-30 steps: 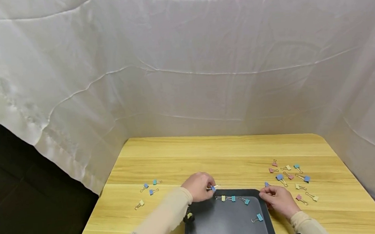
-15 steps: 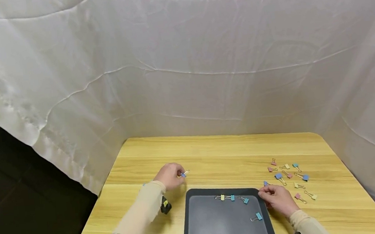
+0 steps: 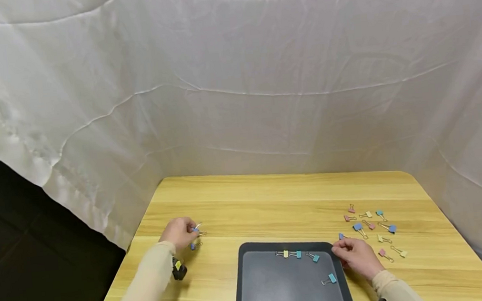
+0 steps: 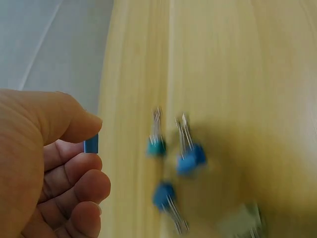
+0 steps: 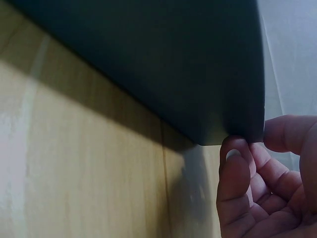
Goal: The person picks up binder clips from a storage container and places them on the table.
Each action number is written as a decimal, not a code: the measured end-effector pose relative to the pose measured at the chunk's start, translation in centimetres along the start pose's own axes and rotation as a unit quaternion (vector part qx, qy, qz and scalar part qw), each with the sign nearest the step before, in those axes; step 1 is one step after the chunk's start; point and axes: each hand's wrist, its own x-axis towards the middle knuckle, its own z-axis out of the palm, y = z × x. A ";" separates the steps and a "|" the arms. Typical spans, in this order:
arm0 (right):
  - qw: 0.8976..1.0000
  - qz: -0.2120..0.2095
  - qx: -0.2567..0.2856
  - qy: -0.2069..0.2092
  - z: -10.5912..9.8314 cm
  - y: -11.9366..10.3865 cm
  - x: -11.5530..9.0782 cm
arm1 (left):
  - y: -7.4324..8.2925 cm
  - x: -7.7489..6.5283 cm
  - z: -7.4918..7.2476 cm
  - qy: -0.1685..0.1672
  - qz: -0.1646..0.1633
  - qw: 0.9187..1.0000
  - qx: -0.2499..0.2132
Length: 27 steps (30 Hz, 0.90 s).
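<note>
My left hand [image 3: 179, 233] pinches a blue binder clip [image 4: 91, 144] between thumb and index finger at the left of the table. Beside it, in the left wrist view, lie a teal clip [image 4: 156, 147], two blue clips [image 4: 191, 159] and a blurred pale-yellow clip [image 4: 241, 221]. With thumb and fingers, my right hand [image 3: 358, 257] grips the far right corner of a dark grey tray [image 3: 279, 288]. Inside the tray are a yellow clip [image 3: 286, 253] and three teal clips [image 3: 331, 278], most of them along its far side.
Several pink, yellow, blue and teal clips [image 3: 369, 225] lie scattered on the wooden table [image 3: 245, 202] right of the tray. One blue clip [image 3: 341, 236] sits just behind my right hand. A pale curtain [image 3: 236, 98] hangs behind the table.
My left hand has moved left from the tray's far left corner to the clips at the table's left, carrying the blue binder clip. The right hand has stayed on the tray corner.
</note>
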 end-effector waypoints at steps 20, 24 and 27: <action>1.000 0.007 0.002 0.003 -0.1 -0.3 -0.3 | -6.8 -3.6 -0.2 0.031 -0.049 0.998 0.026; 1.000 0.012 0.005 0.002 0.0 -0.3 -0.4 | -7.1 -3.9 0.1 0.027 -0.062 0.998 0.020; 1.000 0.012 0.001 0.003 0.0 -0.3 -0.4 | -7.0 -4.0 0.2 0.029 -0.061 0.998 0.014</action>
